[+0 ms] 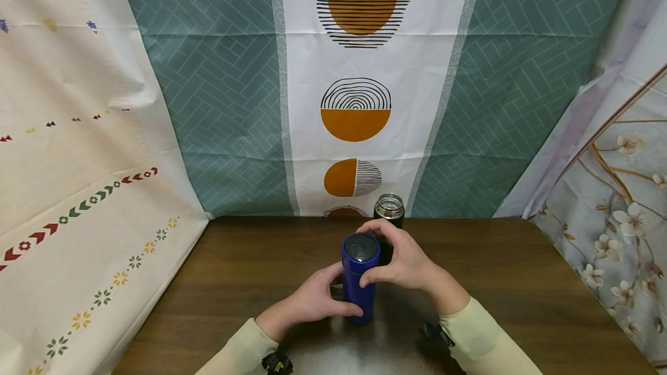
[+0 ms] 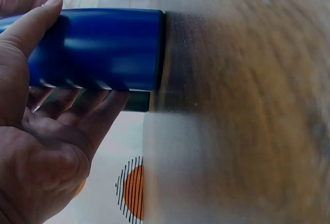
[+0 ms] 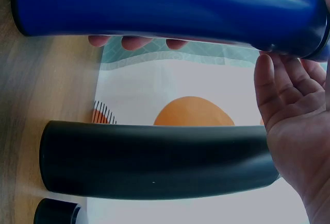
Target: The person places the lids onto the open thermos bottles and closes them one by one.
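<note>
A blue thermos (image 1: 359, 294) with a dark glossy lid top (image 1: 361, 246) stands upright on the wooden table. My left hand (image 1: 319, 297) holds its lower body, thumb in front and fingers behind. Around the upper end, just by the lid seam, my right hand (image 1: 403, 259) grips with thumb at the near right side and fingers at the back. A black thermos (image 3: 160, 159) stands behind it, its steel mouth (image 1: 389, 206) uncovered. In the right wrist view a small dark cap (image 3: 55, 211) sits beside the black thermos's base.
The brown table (image 1: 250, 253) runs back to a green and white patterned cloth (image 1: 359, 62). A cream embroidered cloth (image 1: 104, 201) hangs on the left, and a floral cloth (image 1: 615, 230) on the right.
</note>
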